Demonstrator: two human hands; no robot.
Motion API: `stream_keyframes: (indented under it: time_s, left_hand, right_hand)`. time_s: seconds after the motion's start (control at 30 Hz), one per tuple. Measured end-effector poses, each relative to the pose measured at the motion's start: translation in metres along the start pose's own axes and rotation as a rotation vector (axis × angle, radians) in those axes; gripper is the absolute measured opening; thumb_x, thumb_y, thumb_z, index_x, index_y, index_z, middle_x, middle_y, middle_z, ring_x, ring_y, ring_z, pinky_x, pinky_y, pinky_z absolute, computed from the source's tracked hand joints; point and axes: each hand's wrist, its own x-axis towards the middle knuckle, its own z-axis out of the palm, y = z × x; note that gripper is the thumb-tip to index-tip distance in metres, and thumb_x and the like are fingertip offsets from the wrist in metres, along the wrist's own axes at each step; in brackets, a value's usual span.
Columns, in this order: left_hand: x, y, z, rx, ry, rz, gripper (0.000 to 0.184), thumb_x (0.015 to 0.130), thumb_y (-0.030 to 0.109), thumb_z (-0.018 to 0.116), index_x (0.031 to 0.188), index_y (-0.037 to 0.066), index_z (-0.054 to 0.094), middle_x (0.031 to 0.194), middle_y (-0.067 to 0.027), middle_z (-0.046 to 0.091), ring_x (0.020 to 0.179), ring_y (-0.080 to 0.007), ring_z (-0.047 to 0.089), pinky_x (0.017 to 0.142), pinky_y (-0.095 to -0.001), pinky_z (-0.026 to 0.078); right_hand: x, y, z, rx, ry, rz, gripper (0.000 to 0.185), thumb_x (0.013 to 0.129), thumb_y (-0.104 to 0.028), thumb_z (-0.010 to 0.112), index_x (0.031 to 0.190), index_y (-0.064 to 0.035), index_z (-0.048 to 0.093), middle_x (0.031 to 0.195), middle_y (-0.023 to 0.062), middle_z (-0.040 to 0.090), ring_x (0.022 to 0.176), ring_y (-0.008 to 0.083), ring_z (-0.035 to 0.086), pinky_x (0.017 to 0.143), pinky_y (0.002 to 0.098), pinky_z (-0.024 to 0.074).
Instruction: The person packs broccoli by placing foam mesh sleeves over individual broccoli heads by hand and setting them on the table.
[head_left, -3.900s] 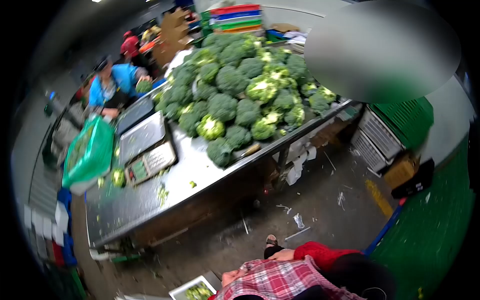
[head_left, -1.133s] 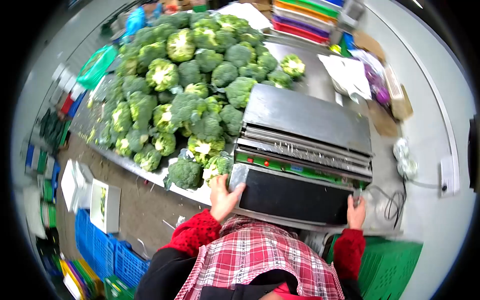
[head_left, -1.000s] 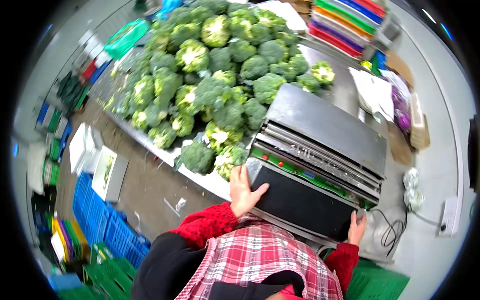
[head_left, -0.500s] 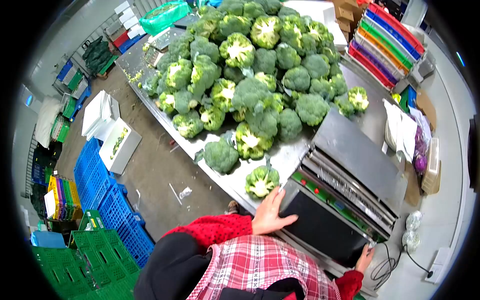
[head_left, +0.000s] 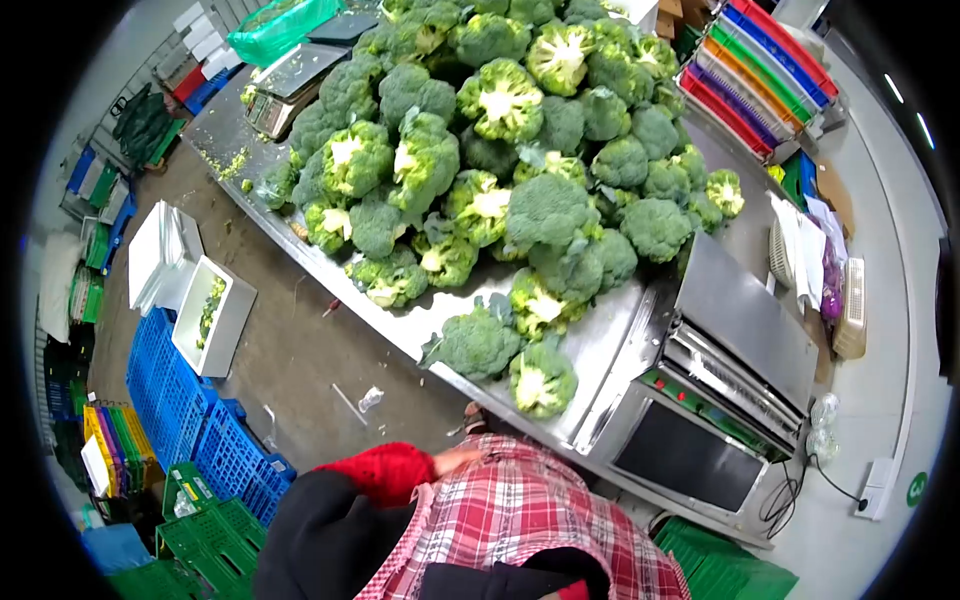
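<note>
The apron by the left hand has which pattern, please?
The apron has red and white checks, seen in the head view.

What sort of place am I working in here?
Probably a produce packing room: a big heap of broccoli covers much of a metal table, what looks like a film-wrapping machine sits near its end, and blue plastic crates stand on the floor.

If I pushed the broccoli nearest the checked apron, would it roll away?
That broccoli might wobble or roll a little, because it looks roundish but bumpy. It could slide too, since the metal table looks shiny and smooth. Small bits might break off, since green crumbs litter the table.
</note>
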Motion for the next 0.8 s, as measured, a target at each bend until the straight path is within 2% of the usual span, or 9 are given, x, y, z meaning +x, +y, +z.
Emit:
stream_keyframes:
  time_s: [0.03,0.07,0.13,0.2,0.3,0.4,0.63,0.73,0.8]
  left_hand:
    - [-0.001,0.003,-0.006,0.009,0.003,0.012,0.047,0.094,0.042,0.050,0.123,0.006,0.057,0.113,-0.0016,0.060,0.099,-0.0103,0.053,0.087,-0.0277,0.044]
    - [-0.001,0.001,-0.014,0.093,-0.008,-0.115,0.046,0.094,0.041,0.050,0.123,0.007,0.057,0.115,-0.0018,0.060,0.101,-0.0115,0.053,0.089,-0.0289,0.043]
    - [-0.016,-0.028,-0.027,0.637,0.001,0.254,0.043,0.091,0.037,0.053,0.123,0.010,0.058,0.116,-0.0113,0.063,0.104,-0.0252,0.059,0.092,-0.0335,0.044]
    - [-0.066,0.028,-0.014,0.359,0.295,-0.159,0.041,0.090,0.037,0.054,0.120,0.010,0.060,0.111,-0.0141,0.064,0.103,-0.0282,0.061,0.091,-0.0334,0.045]
    - [-0.136,0.034,-0.005,0.125,0.628,-0.105,0.038,0.090,0.038,0.053,0.112,0.009,0.063,0.104,-0.0153,0.066,0.098,-0.0299,0.062,0.086,-0.0352,0.047]
    - [-0.164,-0.027,0.012,0.229,0.766,-0.217,0.034,0.091,0.034,0.051,0.108,0.008,0.064,0.101,-0.0163,0.066,0.093,-0.0304,0.064,0.082,-0.0374,0.048]
    - [-0.146,-0.078,0.030,0.087,0.667,-0.342,0.034,0.087,0.035,0.055,0.105,0.009,0.067,0.101,-0.0176,0.067,0.093,-0.0307,0.064,0.083,-0.0376,0.049]
    - [-0.126,-0.080,0.009,0.230,0.457,-0.328,0.034,0.085,0.035,0.057,0.104,0.009,0.068,0.101,-0.0181,0.067,0.093,-0.0308,0.065,0.083,-0.0377,0.049]
    - [-0.111,-0.076,-0.023,0.510,0.235,-0.306,0.034,0.084,0.035,0.058,0.103,0.009,0.069,0.101,-0.0185,0.067,0.093,-0.0308,0.065,0.083,-0.0378,0.049]
  right_hand:
    - [0.004,-0.004,0.009,-0.015,-0.023,0.004,0.025,0.093,-0.034,0.053,0.093,-0.0103,0.060,0.075,0.0013,0.048,0.065,0.0117,0.045,0.051,0.0213,0.0373]
    - [0.006,-0.007,0.014,-0.032,-0.041,0.004,0.025,0.092,-0.034,0.053,0.093,-0.0101,0.061,0.076,0.0018,0.049,0.066,0.0124,0.046,0.052,0.0219,0.0377]
    - [0.019,-0.012,0.028,-0.065,-0.077,0.001,0.025,0.092,-0.034,0.053,0.093,-0.0097,0.061,0.077,0.0028,0.050,0.067,0.0138,0.047,0.053,0.0232,0.0383]
    - [0.036,-0.019,0.038,-0.094,-0.115,-0.008,0.026,0.091,-0.034,0.054,0.093,-0.0093,0.061,0.078,0.0039,0.050,0.068,0.0152,0.048,0.054,0.0245,0.0389]
    - [0.070,-0.032,0.051,-0.141,-0.184,-0.043,0.027,0.091,-0.034,0.054,0.093,-0.0088,0.062,0.079,0.0054,0.052,0.070,0.0173,0.049,0.056,0.0264,0.0398]
    - [0.100,-0.043,0.064,-0.164,-0.235,-0.046,0.027,0.090,-0.034,0.054,0.093,-0.0082,0.062,0.081,0.0070,0.053,0.072,0.0193,0.050,0.057,0.0283,0.0407]
    - [0.138,-0.052,0.072,-0.249,-0.332,-0.049,0.029,0.088,-0.034,0.055,0.094,-0.0069,0.063,0.084,0.0106,0.057,0.076,0.0242,0.054,0.061,0.0328,0.0428]
    - [0.149,-0.050,0.072,-0.275,-0.349,-0.030,0.030,0.087,-0.034,0.055,0.094,-0.0064,0.064,0.085,0.0121,0.058,0.078,0.0263,0.055,0.063,0.0348,0.0437]
    - [0.154,-0.049,0.073,-0.288,-0.357,-0.013,0.030,0.086,-0.034,0.055,0.094,-0.0060,0.064,0.086,0.0132,0.059,0.079,0.0277,0.056,0.064,0.0361,0.0443]
